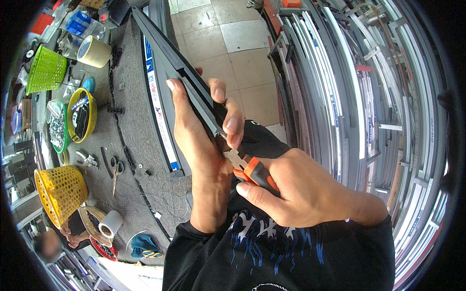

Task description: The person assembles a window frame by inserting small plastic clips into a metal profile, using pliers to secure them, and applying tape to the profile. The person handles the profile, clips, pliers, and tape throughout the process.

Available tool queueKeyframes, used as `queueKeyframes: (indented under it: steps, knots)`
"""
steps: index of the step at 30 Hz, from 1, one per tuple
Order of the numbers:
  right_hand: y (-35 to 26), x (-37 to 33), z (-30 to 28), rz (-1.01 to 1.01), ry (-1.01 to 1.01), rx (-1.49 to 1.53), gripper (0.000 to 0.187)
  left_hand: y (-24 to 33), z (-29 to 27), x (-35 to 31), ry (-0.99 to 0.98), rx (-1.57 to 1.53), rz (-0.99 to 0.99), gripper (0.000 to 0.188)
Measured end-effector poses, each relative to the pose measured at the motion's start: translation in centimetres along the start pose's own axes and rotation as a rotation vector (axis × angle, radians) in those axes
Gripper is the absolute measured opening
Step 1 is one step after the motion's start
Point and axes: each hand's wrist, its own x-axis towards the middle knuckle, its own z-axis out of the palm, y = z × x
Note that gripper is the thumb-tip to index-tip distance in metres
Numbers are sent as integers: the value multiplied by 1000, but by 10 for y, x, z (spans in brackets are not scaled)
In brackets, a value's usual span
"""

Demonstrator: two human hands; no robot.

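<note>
In the right hand (310,186), closed firmly around the handles, sits a pair of pliers (264,177) with orange and black grips. Just ahead of that hand, to its upper left, the left hand (199,131) is wrapped around a dark metal bar (167,56), thumb along one side and fingers curled over the other. The bar's near end lies between the left palm and fingertips, and the rest slants up and away from that hand. The nose of the pliers is right by this end, below the left fingertips; whether it bites on anything there, I cannot tell.

The work on this end looks under way: bar held, tool brought up to it. What is finished inside the end is hidden by the fingers, and the far end shows no detail, so how much is left stays uncertain.

Beyond the left hand, to its left, a labelled bar (155,97) lies on the grey bench (131,106). Farther left and nearer the body are scissors (116,169), more pliers (87,158) and a yellow basket (60,191). Well right of the right hand stand stacked metal lengths (335,97).
</note>
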Motion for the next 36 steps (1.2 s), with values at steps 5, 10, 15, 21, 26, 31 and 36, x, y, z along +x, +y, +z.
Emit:
queueKeyframes:
  steps: [5, 10, 15, 21, 26, 31, 36]
  knots:
    - [1, 4, 6, -71, 93, -52, 36, -2, -1, 1, 7, -30, -15, 54]
    - [7, 4, 17, -121, 141, 93, 31, -2, -5, 2, -56, -15, -40, 51]
    - [18, 10, 34, -181, 266, 66, 33, -3, -6, -1, -48, 26, -88, 48]
    - [13, 1, 30, -120, 186, -12, 38, 1, -3, 2, 15, -61, -68, 46]
    - [8, -16, 21, -57, -118, 89, 40, 14, -3, -3, -114, -109, -45, 47]
    - [14, -16, 21, -104, -151, 90, 37, 35, -1, 4, -285, -408, -209, 39]
    - [14, -16, 20, -116, -169, 129, 33, 50, 5, 11, -454, -588, -314, 31]
